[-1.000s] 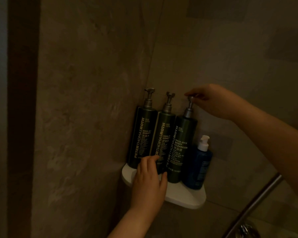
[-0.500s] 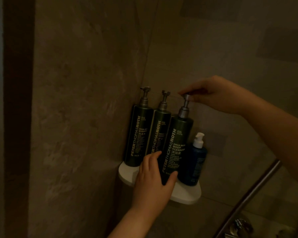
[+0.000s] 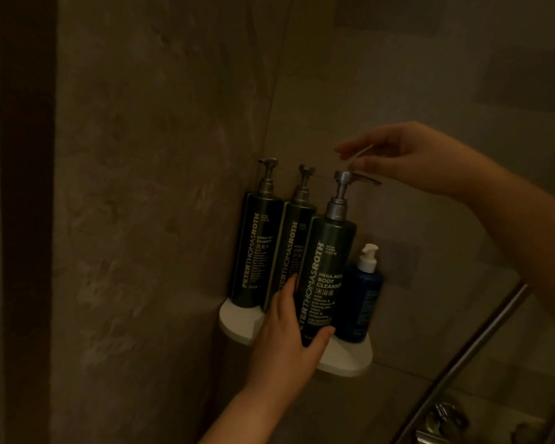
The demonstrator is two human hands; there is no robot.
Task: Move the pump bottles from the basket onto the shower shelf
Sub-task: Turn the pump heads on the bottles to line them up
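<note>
Three tall dark green pump bottles stand on the white corner shower shelf (image 3: 350, 363): a shampoo bottle (image 3: 253, 251) at the left, a second bottle (image 3: 293, 248) in the middle, and the body cleanser bottle (image 3: 327, 270) in front at the right. My left hand (image 3: 289, 344) grips the base of the body cleanser bottle, which leans slightly. My right hand (image 3: 407, 158) hovers just above its pump head with fingers spread, and its thumb tip is close to the nozzle. The basket is out of view.
A small blue bottle with a white pump (image 3: 364, 296) stands on the shelf's right end, touching the body cleanser. A metal grab bar (image 3: 468, 357) runs diagonally at the lower right above a tap fitting (image 3: 439, 421). Stone walls meet in the corner behind the shelf.
My right hand has let go of the body cleanser's pump head and opened above it. The pump nozzle now points right. My left hand stays around the bottle's base.
</note>
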